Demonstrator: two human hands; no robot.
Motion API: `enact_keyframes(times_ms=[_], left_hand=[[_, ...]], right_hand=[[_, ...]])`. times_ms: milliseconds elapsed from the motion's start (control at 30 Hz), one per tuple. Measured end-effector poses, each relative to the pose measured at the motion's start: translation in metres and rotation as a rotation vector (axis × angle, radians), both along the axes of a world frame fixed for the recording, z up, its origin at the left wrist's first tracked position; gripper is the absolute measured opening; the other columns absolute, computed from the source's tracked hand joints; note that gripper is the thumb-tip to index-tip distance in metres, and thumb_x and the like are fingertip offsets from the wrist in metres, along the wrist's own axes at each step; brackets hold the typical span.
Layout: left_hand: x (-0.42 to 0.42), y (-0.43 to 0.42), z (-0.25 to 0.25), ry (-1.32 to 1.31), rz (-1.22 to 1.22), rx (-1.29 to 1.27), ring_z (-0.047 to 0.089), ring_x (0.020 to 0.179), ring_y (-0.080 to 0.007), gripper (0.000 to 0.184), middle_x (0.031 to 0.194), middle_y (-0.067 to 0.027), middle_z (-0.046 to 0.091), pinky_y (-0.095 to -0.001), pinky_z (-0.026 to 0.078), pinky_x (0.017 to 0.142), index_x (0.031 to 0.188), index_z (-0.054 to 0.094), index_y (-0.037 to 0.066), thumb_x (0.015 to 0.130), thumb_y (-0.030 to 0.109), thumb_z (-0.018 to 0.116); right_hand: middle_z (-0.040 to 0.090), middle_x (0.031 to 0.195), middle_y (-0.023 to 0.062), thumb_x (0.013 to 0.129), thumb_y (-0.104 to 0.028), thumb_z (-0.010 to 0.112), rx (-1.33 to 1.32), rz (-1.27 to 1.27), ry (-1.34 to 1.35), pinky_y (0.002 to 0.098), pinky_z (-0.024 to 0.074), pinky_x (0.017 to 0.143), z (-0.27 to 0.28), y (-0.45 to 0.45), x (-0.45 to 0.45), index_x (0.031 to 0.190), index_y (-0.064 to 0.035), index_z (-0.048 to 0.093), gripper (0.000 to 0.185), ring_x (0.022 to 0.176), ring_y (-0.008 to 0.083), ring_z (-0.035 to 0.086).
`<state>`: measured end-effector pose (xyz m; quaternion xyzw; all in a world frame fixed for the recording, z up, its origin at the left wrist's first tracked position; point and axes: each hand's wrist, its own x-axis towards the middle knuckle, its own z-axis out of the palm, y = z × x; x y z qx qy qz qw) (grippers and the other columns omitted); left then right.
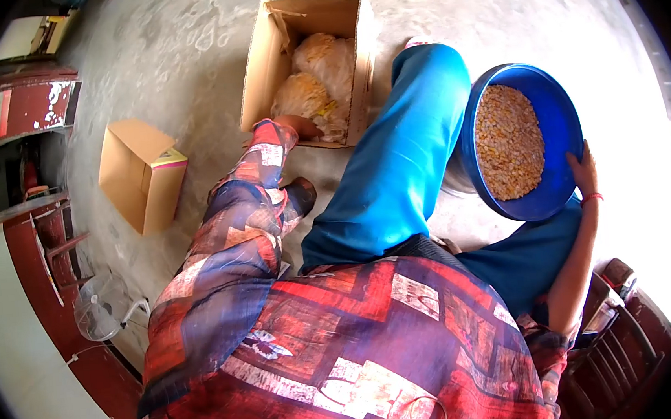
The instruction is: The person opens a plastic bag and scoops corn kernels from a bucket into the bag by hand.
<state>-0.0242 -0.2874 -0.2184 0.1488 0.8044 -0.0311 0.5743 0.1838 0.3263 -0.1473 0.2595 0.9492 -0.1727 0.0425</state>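
Note:
An open cardboard box (258, 81) stands on the floor ahead, with clear plastic bags of yellowish contents (301, 96) inside. My left hand (299, 126) reaches into its near end, beside the bags; its fingertips are hard to make out. To the right, a blue tub (558, 129) is tilted, holding many small yellow and brown pieces (508, 141). My right hand (582, 171) is at the tub's right rim, its fingers against the outside edge. A red band circles that wrist.
A smaller open cardboard box (124, 183) sits on the floor at left. Below it stands a fan (99, 308). Dark red furniture (40, 256) lines the left side. A dark chair (619, 360) is at lower right. My blue-clad legs lie between the big box and the tub.

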Motion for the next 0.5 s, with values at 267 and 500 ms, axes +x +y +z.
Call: enact_keyframes(times_ms=[267, 500], left_hand=[[-0.048, 0.015, 0.004, 0.742, 0.122, 0.623, 0.060, 0.082, -0.0239, 0.017, 0.087, -0.0146, 0.063, -0.0329, 0.046, 0.072, 0.087, 0.063, 0.003, 0.077, 0.016, 0.058], [-0.065, 0.162, 0.170, 0.839, 0.373, 1.419, 0.059, 0.081, -0.0090, 0.018, 0.089, -0.0047, 0.064, -0.0228, 0.047, 0.072, 0.099, 0.060, 0.001, 0.083, 0.005, 0.053]], right_hand=[[0.049, 0.115, 0.0249, 0.075, -0.030, 0.057, -0.088, 0.030, 0.047, 0.0407, 0.0380, 0.091, -0.005, 0.000, -0.004, 0.127, 0.0005, 0.035, 0.064, 0.108, 0.0358, 0.047], [0.049, 0.114, 0.0247, 0.073, -0.028, 0.058, -0.004, -0.027, 0.040, 0.0408, 0.0384, 0.090, 0.022, -0.034, -0.009, 0.126, -0.0004, 0.035, 0.064, 0.106, 0.0362, 0.047]])
